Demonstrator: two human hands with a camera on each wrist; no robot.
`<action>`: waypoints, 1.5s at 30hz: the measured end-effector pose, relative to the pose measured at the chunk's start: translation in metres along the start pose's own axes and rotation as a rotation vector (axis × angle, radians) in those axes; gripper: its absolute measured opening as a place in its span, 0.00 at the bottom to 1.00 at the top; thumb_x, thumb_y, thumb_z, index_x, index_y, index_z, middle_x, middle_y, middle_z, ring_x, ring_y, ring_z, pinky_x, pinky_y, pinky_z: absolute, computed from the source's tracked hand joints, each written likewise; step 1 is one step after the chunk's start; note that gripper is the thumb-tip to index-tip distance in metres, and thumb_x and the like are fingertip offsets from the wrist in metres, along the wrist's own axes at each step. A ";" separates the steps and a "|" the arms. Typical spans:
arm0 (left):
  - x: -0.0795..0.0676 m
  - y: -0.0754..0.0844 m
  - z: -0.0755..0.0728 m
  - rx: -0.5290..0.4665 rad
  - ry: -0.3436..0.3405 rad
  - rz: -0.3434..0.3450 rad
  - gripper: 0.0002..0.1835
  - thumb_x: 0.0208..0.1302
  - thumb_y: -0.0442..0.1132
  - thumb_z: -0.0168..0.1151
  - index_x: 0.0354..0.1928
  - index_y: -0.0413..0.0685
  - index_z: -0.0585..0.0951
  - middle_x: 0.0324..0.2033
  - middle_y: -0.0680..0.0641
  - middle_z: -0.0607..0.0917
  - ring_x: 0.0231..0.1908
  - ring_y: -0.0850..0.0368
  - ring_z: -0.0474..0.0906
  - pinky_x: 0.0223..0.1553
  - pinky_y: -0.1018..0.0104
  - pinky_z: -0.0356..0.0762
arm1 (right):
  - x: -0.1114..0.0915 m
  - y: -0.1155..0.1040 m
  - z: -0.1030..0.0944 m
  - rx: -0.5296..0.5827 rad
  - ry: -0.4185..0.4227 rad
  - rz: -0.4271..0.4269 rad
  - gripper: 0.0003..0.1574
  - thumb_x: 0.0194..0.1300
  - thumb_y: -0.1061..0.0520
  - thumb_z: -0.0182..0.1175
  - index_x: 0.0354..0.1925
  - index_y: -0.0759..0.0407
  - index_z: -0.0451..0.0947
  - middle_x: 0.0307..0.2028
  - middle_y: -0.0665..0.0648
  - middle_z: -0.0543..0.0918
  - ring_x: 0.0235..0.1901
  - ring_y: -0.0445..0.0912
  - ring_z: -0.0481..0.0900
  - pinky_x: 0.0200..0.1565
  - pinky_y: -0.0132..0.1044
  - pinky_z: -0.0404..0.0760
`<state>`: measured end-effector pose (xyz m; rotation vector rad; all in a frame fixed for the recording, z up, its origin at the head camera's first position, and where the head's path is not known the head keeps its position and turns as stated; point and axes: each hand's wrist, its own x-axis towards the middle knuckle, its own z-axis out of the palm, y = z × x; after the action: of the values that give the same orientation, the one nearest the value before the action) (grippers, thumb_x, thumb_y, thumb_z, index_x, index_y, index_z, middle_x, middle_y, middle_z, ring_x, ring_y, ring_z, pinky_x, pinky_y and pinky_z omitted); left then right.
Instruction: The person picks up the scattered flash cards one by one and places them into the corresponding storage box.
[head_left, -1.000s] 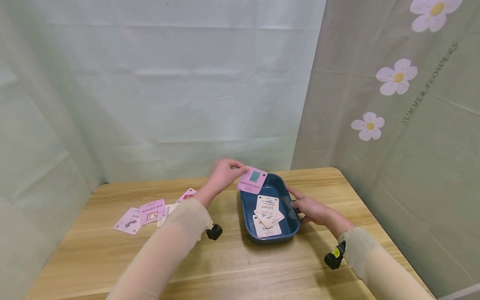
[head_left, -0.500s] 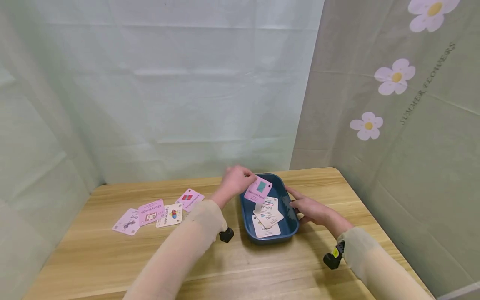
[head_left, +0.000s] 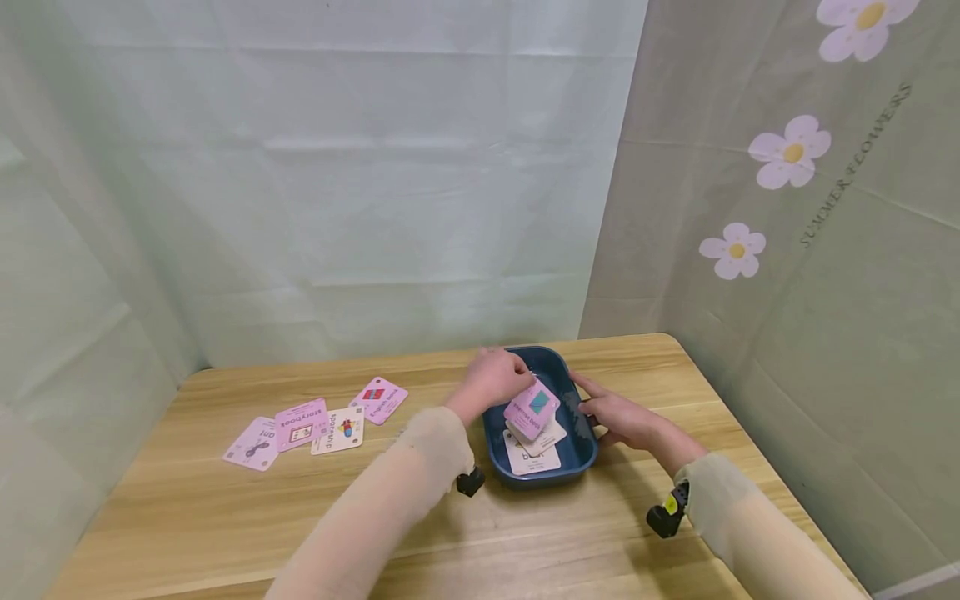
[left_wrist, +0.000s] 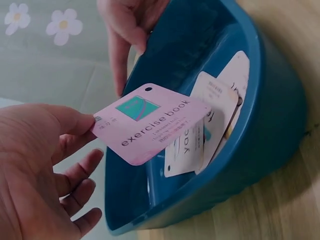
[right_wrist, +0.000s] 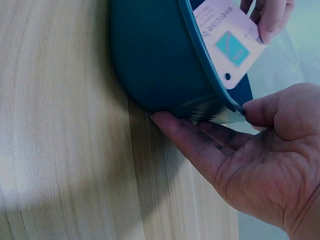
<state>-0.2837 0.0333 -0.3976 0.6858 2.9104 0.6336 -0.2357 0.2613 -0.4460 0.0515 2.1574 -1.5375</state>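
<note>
Between thumb and index finger, my left hand (head_left: 497,379) pinches a pink flashcard (left_wrist: 142,127) by one corner; it reads "exercise book" and shows a green book. The card hangs tilted inside the deep blue rectangular tray (head_left: 542,481), over several white cards (head_left: 528,457) lying in its near half. One of those white cards carries the partly covered word "yacht" in the left wrist view. My right hand (head_left: 622,419) grips the tray's right side, thumb at the rim and fingers against the outer wall (right_wrist: 155,60).
To the left on the wooden table (head_left: 225,533) lie an "English book" card (head_left: 380,401), a "spaceship" card (head_left: 337,431), a "storybook" card (head_left: 302,423) and a pink card ending in "ant" (head_left: 252,443). A pale curtain (head_left: 375,208) hangs behind.
My left hand has moved right and toward me, bringing the exercise book card from the tray's far left rim down over the white cards. My right hand stays at the tray.
</note>
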 end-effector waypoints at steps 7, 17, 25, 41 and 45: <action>-0.003 0.008 0.008 -0.075 -0.063 -0.069 0.12 0.61 0.53 0.58 0.29 0.59 0.86 0.26 0.58 0.79 0.40 0.53 0.64 0.36 0.60 0.66 | 0.000 0.000 0.000 -0.012 0.006 0.005 0.39 0.70 0.59 0.41 0.71 0.30 0.44 0.70 0.62 0.48 0.61 0.64 0.60 0.39 0.55 0.78; -0.004 0.013 0.019 -0.086 -0.103 -0.099 0.13 0.61 0.51 0.59 0.26 0.57 0.86 0.24 0.57 0.78 0.39 0.53 0.64 0.32 0.63 0.67 | -0.001 0.000 0.000 -0.019 0.007 0.002 0.39 0.70 0.60 0.40 0.71 0.30 0.44 0.70 0.62 0.47 0.61 0.65 0.60 0.40 0.56 0.77; -0.004 0.017 0.025 -0.121 -0.149 -0.101 0.12 0.61 0.51 0.59 0.28 0.55 0.87 0.24 0.57 0.79 0.38 0.54 0.63 0.31 0.65 0.67 | -0.001 0.001 0.000 -0.014 0.009 -0.005 0.39 0.69 0.60 0.41 0.71 0.30 0.44 0.69 0.62 0.50 0.59 0.63 0.63 0.39 0.55 0.78; -0.003 0.014 0.033 -0.041 -0.172 -0.044 0.11 0.62 0.52 0.58 0.35 0.59 0.87 0.31 0.59 0.82 0.41 0.53 0.63 0.37 0.61 0.65 | -0.003 0.000 0.001 -0.010 0.021 -0.004 0.39 0.70 0.60 0.41 0.71 0.31 0.45 0.69 0.61 0.51 0.58 0.61 0.64 0.40 0.56 0.77; -0.001 0.014 0.032 0.016 -0.133 0.000 0.14 0.62 0.54 0.57 0.46 0.63 0.84 0.45 0.58 0.82 0.44 0.52 0.64 0.43 0.57 0.65 | -0.003 -0.001 0.001 -0.002 0.019 -0.002 0.38 0.70 0.60 0.41 0.71 0.31 0.45 0.68 0.62 0.53 0.57 0.61 0.66 0.40 0.55 0.78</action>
<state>-0.2716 0.0563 -0.4206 0.7008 2.7968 0.5430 -0.2330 0.2606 -0.4438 0.0635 2.1746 -1.5422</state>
